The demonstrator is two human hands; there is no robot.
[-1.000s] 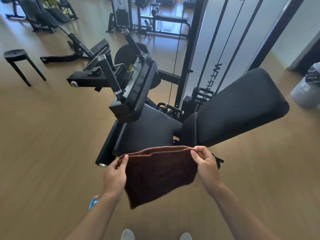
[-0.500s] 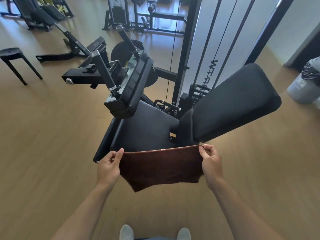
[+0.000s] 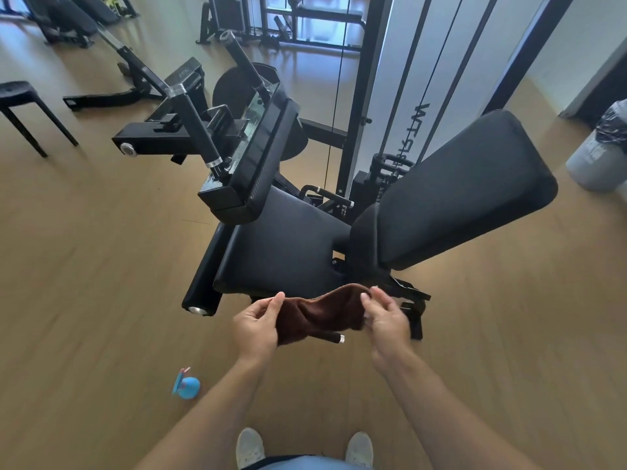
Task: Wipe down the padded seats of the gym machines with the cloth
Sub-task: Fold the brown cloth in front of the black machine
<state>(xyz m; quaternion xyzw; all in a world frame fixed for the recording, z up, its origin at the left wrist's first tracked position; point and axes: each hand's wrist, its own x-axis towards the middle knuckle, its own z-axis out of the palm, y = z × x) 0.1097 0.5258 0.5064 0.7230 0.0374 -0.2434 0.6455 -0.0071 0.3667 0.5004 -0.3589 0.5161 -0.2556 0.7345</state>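
A dark brown cloth (image 3: 319, 315) hangs slack between my two hands just in front of the machine's black padded seat (image 3: 281, 252). My left hand (image 3: 258, 325) pinches its left end with thumb and fingers. My right hand (image 3: 386, 317) pinches the right end near the top edge. The seat lies flat below a tilted black back pad (image 3: 458, 191) on the right and a black chest pad (image 3: 261, 157) with two handles on the left. The cloth is held above the seat's near edge and does not touch the padding.
A blue spray bottle (image 3: 186, 386) lies on the wooden floor to my left. A black stool (image 3: 23, 110) stands far left, a grey bin (image 3: 600, 154) with a black bag far right. The cable tower (image 3: 400, 79) rises behind the seat. Other machines line the back.
My hands have come closer together, so the stretched cloth now sags and bunches between them. The view has tilted down, and the blue bottle on the floor has come into sight.
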